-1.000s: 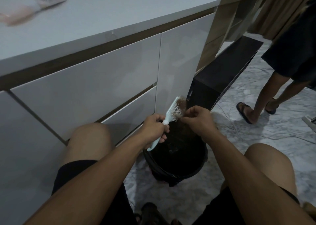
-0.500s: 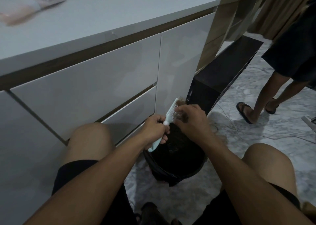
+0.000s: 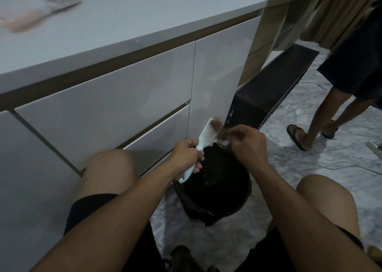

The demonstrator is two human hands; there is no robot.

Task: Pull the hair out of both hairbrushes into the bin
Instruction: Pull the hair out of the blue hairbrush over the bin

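With the left hand [image 3: 184, 154] closed round the hairbrush [image 3: 203, 139] handle and the right hand [image 3: 247, 142] pinching the hair [image 3: 220, 130] just beyond that grip, the clump may snap free and miss the bin [image 3: 215, 189] below.

We see a dim, bluish indoor scene with soft, even light and no hard shadows. The glossy drawer fronts [image 3: 115, 106] carry a faint sheen. The wide lens bends the bench [image 3: 144, 15] edge, and the pink thing [image 3: 31, 13] at the far left corner smears. The bin [image 3: 215, 191] interior reads almost pure black.
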